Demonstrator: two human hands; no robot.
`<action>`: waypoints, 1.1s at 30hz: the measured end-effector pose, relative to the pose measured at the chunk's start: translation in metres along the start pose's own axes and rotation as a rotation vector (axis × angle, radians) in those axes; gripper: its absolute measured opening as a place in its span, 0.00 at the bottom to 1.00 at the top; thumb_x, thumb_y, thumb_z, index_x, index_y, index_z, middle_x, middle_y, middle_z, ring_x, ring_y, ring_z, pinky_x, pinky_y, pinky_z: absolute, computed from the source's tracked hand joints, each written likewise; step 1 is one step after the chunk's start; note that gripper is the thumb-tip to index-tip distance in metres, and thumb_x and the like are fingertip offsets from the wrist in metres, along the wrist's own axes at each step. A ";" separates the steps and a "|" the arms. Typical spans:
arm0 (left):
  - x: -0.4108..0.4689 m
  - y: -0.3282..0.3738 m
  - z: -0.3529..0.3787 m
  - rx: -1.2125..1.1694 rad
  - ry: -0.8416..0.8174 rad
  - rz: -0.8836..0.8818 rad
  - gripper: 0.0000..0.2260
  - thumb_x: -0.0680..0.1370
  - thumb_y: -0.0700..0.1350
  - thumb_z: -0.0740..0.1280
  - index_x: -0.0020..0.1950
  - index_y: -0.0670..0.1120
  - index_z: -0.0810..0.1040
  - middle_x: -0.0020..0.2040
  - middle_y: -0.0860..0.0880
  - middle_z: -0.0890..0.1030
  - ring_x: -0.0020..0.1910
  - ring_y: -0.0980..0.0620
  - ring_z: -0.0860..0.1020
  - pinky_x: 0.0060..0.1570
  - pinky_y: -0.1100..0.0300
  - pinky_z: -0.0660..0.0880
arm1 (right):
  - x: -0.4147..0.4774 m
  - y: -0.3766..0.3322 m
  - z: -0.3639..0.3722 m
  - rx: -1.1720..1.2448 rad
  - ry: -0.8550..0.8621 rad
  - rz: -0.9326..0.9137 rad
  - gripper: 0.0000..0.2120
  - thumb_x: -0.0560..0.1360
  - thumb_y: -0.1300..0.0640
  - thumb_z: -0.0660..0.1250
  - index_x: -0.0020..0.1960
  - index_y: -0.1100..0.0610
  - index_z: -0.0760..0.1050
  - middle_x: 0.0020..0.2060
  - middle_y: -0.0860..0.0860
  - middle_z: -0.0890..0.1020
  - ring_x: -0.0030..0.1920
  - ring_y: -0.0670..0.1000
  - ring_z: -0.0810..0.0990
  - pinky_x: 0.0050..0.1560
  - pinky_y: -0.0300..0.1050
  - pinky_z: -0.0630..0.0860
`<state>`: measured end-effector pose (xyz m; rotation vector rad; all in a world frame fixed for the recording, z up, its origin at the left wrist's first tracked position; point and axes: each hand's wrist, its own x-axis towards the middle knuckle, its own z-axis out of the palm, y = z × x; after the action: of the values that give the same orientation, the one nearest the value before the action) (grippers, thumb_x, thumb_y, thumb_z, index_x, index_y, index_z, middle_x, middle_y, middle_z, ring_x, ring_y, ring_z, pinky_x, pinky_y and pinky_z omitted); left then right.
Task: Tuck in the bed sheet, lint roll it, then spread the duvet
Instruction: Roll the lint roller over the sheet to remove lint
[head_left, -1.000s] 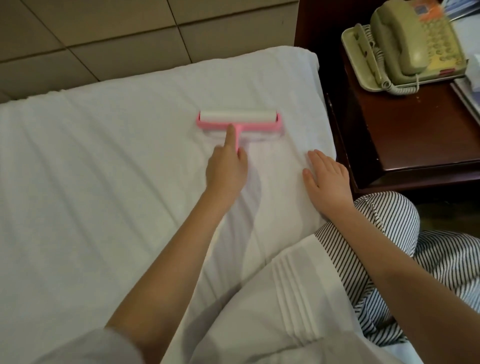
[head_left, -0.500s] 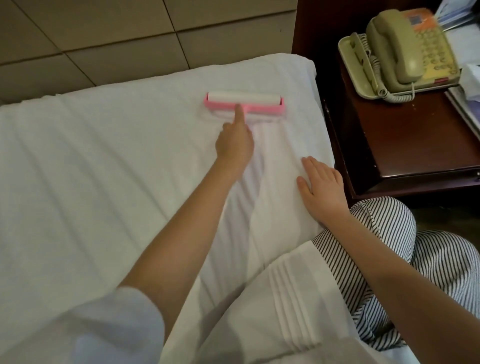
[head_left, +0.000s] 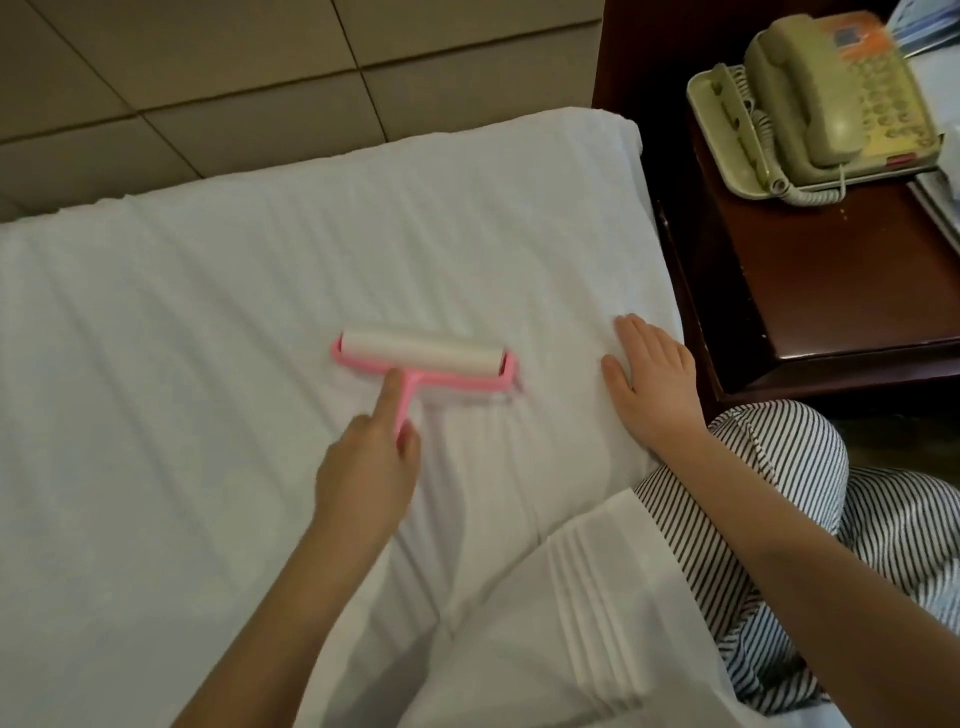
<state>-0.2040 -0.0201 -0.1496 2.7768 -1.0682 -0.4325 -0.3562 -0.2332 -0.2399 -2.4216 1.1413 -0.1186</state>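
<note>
Person wears a white garment, plain cloth with a band of narrow parallel pleats running lengthwise down its front. The trousers are finely striped, dark on white, and the stripes curve over the knee. The left forearm and right forearm are uncovered to the frame edge.

Dim warm light; soft arm shadows on sheet; motion blur, wide-angle edge distortion.
</note>
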 end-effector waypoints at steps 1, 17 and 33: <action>0.023 0.005 0.004 -0.020 0.039 0.000 0.26 0.80 0.45 0.57 0.77 0.54 0.52 0.44 0.39 0.76 0.47 0.37 0.77 0.42 0.52 0.69 | 0.000 0.001 0.000 -0.003 -0.003 -0.001 0.24 0.82 0.51 0.52 0.76 0.56 0.55 0.75 0.52 0.58 0.75 0.53 0.54 0.73 0.47 0.46; -0.011 0.044 0.015 0.059 -0.126 -0.063 0.26 0.83 0.46 0.51 0.78 0.48 0.43 0.54 0.38 0.76 0.51 0.39 0.77 0.41 0.56 0.65 | -0.002 0.001 -0.005 0.045 0.052 -0.020 0.21 0.81 0.54 0.54 0.72 0.58 0.62 0.71 0.52 0.65 0.70 0.53 0.62 0.67 0.45 0.52; 0.032 0.070 0.006 0.032 -0.146 -0.046 0.27 0.82 0.42 0.53 0.77 0.44 0.42 0.59 0.36 0.74 0.56 0.38 0.75 0.47 0.53 0.69 | -0.006 0.004 -0.010 0.073 0.027 -0.026 0.19 0.81 0.54 0.54 0.70 0.58 0.64 0.69 0.52 0.68 0.67 0.54 0.65 0.65 0.47 0.57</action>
<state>-0.2277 -0.0935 -0.1466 2.8396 -1.0511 -0.6385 -0.3659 -0.2346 -0.2320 -2.3775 1.0987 -0.1979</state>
